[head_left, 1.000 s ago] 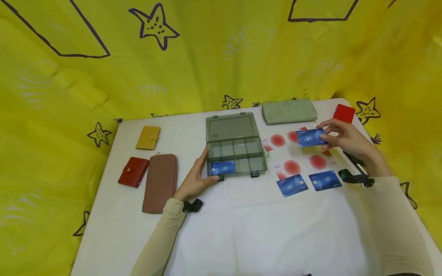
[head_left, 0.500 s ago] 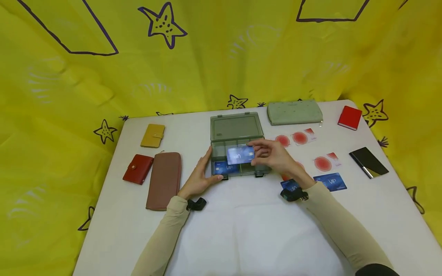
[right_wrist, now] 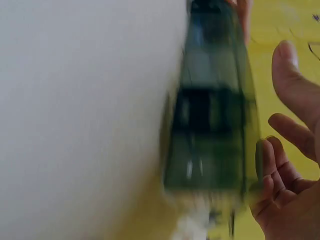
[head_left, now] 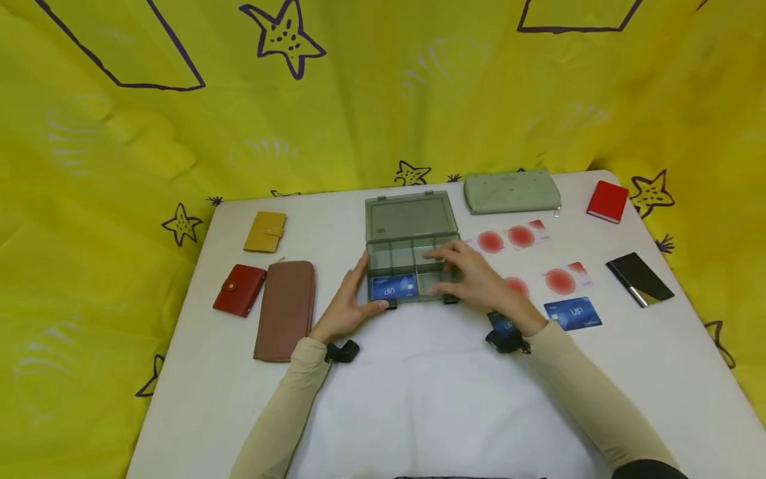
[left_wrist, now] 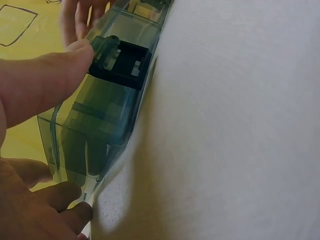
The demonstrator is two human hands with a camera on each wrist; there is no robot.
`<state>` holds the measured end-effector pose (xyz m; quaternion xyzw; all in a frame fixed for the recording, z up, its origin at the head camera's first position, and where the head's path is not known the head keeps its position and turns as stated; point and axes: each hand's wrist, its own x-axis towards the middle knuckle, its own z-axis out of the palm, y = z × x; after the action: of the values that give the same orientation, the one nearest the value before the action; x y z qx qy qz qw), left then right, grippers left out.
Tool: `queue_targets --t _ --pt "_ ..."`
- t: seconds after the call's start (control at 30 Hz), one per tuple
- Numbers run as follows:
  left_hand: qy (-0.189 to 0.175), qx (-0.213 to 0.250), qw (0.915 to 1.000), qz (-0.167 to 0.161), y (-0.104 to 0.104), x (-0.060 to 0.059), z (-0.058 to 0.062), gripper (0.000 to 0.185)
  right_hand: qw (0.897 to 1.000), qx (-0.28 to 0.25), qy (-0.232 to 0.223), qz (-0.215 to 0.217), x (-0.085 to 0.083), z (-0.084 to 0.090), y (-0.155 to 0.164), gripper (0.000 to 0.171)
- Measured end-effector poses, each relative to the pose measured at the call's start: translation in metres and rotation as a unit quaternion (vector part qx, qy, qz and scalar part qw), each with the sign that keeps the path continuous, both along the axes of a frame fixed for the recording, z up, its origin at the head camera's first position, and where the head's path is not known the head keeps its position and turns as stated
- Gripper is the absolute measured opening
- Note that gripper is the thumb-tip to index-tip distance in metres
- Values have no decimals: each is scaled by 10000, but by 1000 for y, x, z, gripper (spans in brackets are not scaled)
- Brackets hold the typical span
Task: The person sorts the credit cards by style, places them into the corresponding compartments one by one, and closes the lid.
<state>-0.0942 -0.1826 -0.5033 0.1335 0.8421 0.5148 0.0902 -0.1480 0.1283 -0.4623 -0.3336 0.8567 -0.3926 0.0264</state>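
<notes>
A green see-through compartment box (head_left: 384,256) stands with its lid (head_left: 411,218) laid back. A blue VIP card (head_left: 393,287) lies in its front-left compartment. My left hand (head_left: 347,309) holds the box's left front corner; in the left wrist view the thumb (left_wrist: 60,75) touches the rim beside a dark latch (left_wrist: 120,62), with fingers at the box's end. My right hand (head_left: 475,279) hovers over the right compartments, thumb and fingers apart with nothing between them. The right wrist view shows the spread thumb (right_wrist: 295,85) beside the blurred box (right_wrist: 210,160).
Right of the box lie red-and-white cards (head_left: 560,281) and a blue card (head_left: 572,313), plus another partly under my right wrist. Around stand a green wallet (head_left: 511,193), red book (head_left: 607,201), black case (head_left: 640,278), brown wallet (head_left: 285,311), red wallet (head_left: 240,290) and yellow wallet (head_left: 264,232).
My right hand carried a blue card leftward from the card group to the box and has let go of it in the front-left compartment. My left hand stays at the box.
</notes>
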Motion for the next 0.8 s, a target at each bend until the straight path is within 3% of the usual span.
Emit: queue_targets --t 0.1,0.17,0.37,0.57,0.8 --pt "-21 -5 10000 -37 1 -2 1 111 9991 -86 153 -389 -1 4 37 61" --pt "-47 -32 10000 -27 2 -3 1 111 9981 128 24 -603 1 7 67 55" --pt "-94 -32 9999 27 2 -3 1 110 9836 1252 -959 -871 29 9 138 53" --pt "-223 18 9997 111 1 3 0 110 9801 1575 -852 -862 52 -5 152 49" --pt "-234 39 9996 131 2 4 1 110 9779 1654 -876 -933 54 -6 149 44"
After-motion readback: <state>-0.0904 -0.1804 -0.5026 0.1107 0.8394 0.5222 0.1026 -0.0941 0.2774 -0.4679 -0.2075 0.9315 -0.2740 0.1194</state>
